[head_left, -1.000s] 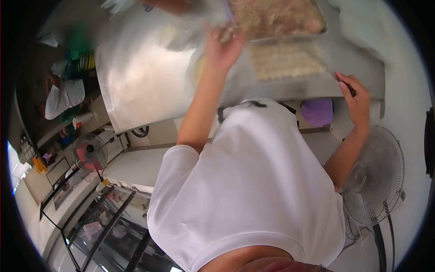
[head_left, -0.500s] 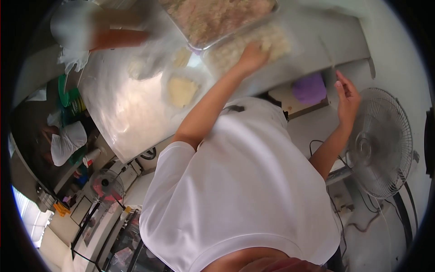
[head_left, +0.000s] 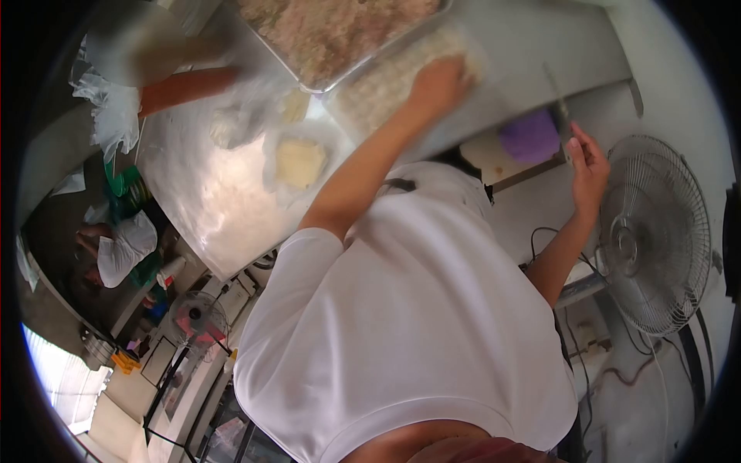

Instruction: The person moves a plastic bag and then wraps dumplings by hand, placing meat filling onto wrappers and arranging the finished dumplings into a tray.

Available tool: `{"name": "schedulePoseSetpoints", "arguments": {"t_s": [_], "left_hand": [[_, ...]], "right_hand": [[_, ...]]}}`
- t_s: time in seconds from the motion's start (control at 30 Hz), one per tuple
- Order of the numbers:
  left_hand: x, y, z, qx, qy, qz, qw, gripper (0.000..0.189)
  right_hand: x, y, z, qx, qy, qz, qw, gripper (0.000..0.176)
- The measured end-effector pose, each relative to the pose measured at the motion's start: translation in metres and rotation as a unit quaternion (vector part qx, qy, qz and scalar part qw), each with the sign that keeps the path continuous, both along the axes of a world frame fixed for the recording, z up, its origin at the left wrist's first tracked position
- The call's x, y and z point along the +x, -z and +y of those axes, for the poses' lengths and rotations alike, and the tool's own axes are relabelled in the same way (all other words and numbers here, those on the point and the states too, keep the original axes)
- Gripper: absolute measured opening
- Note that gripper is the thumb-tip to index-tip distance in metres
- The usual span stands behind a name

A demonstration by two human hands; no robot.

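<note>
My left hand (head_left: 440,83) is over a shallow tray (head_left: 345,104) of small pale pieces in rows, likely dumplings. Its fingers curl down toward them, and what they pinch is hidden. My right hand (head_left: 589,166) is raised beyond the table's edge, closed around a thin stick-like tool (head_left: 557,91) whose blurred tip points up. Behind the pale pieces stands a metal tray of minced filling (head_left: 340,31). A stack of yellowish square wrappers (head_left: 301,162) lies left of my left forearm, with a smaller pale piece (head_left: 295,106) just behind it.
The metal table (head_left: 224,208) also bears a crumpled clear plastic bag (head_left: 231,127). A purple cloth (head_left: 529,136) is on a lower shelf. On the right a standing fan (head_left: 652,231) is close to my right arm. Another person (head_left: 127,247) is at far left.
My left hand has shifted slightly right over the tray, and its fingers have turned downward. A pale piece at its fingertips no longer shows. My right hand keeps holding the tool.
</note>
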State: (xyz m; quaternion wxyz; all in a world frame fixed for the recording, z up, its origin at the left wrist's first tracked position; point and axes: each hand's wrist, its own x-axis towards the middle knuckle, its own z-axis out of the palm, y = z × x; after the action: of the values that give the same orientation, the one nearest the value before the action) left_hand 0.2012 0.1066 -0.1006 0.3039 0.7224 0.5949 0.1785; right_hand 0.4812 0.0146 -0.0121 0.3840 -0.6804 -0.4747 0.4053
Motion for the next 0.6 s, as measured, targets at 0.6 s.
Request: {"name": "schedulePoseSetpoints", "arguments": {"t_s": [0.6], "left_hand": [[0.0, 0.013, 0.036, 0.097, 0.229, 0.047, 0.967, 0.03]], "right_hand": [[-0.012, 0.016, 0.024, 0.017, -0.043, 0.026, 0.999, 0.035]]}}
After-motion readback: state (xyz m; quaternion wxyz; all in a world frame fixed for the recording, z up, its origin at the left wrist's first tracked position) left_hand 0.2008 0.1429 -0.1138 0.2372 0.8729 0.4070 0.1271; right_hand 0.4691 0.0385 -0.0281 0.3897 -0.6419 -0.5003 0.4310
